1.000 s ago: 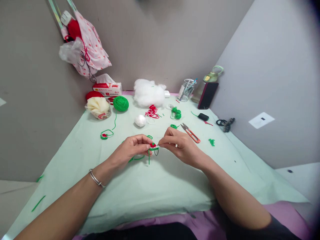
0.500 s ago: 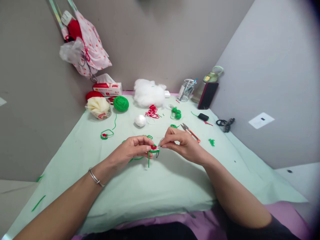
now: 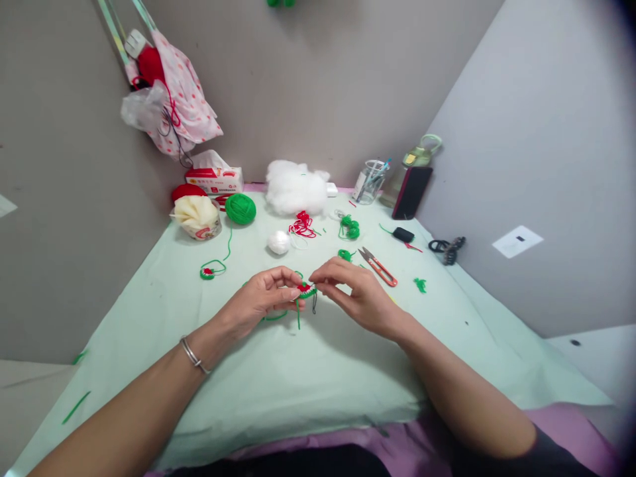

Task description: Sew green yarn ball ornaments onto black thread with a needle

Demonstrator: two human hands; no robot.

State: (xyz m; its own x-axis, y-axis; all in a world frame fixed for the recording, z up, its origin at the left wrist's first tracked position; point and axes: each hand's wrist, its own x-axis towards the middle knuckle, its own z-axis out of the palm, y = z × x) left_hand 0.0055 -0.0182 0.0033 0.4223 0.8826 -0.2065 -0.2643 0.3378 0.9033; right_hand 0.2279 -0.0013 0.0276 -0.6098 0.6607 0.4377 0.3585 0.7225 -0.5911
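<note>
Head view. The left hand (image 3: 272, 291) is partly closed, thumb and fingertips pinching a small red, white and green knitted piece (image 3: 305, 290) above the middle of the bench (image 3: 358, 377). A green strand (image 3: 299, 318) and a black loop (image 3: 315, 303) hang below the piece. The right hand (image 3: 355, 291) is bent, thumb and forefinger brought together on a thin tool (image 3: 313, 285) at the piece's right end; the fingers hide most of this tool. Orange-handled snips (image 3: 383, 271) lie beyond the right hand, toward the bench's right edge. A second knitted piece (image 3: 207, 272) lies toward the left edge; a green yarn ball (image 3: 240, 209) sits near the far left corner. White stuffing (image 3: 298, 187) occupies the middle of the far edge, with a white yarn ball (image 3: 279, 242) before it. Near the far right corner stand a glass (image 3: 368, 189) containing pens, a bottle (image 3: 417, 159) and, in front of the bottle, a tilted phone (image 3: 413, 192).
</note>
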